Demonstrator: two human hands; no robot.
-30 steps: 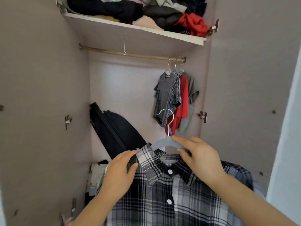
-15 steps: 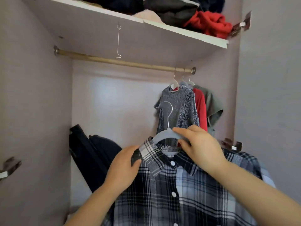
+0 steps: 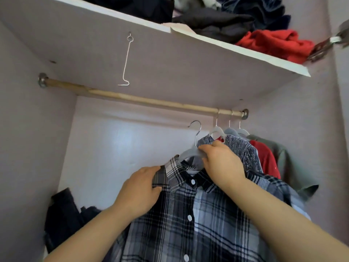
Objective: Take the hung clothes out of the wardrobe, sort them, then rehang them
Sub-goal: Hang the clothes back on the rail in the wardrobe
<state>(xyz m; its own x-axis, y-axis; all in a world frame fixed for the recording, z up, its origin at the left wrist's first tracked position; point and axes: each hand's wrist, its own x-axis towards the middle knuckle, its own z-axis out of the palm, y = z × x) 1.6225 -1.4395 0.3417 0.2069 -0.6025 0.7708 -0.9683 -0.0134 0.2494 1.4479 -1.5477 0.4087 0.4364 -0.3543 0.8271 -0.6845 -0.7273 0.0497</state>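
Currently, the left hand (image 3: 139,191) pinches the woven cloth of a plaid shirt (image 3: 188,224) at the shoulder, just beside the collar, with its fingers curled round the edge of the fabric. The right hand (image 3: 222,163) grips the hanger (image 3: 188,154) that carries the shirt, and its fingers curl over the hanger arm close to the base of the hook. The hanger body is smooth pale grey plastic with sloped arms. Its hook is thin bright metal, curved open to the left. The shirt is a black, grey and white check with round white buttons. Its lower part is cut off by the frame edge.

Above both hands runs a round wooden rod (image 3: 151,102) set in metal end sockets. The hook stands below the rod, not touching it. Up and to the right of the right hand, three hangers sit on the rod with a grey marl top (image 3: 243,150), a red garment (image 3: 266,157) and an olive garment (image 3: 289,165). The right hand hides part of the marl top, and each garment hides most of the next.

Higher up, a flat shelf (image 3: 188,59) holds a loose heap of clothes (image 3: 273,44), cut off at the top. A bent wire hook (image 3: 125,61) hangs from the shelf underside, above the left hand. Below and to the left of the left hand lies a dark bag (image 3: 62,214), too blurred to identify its type.
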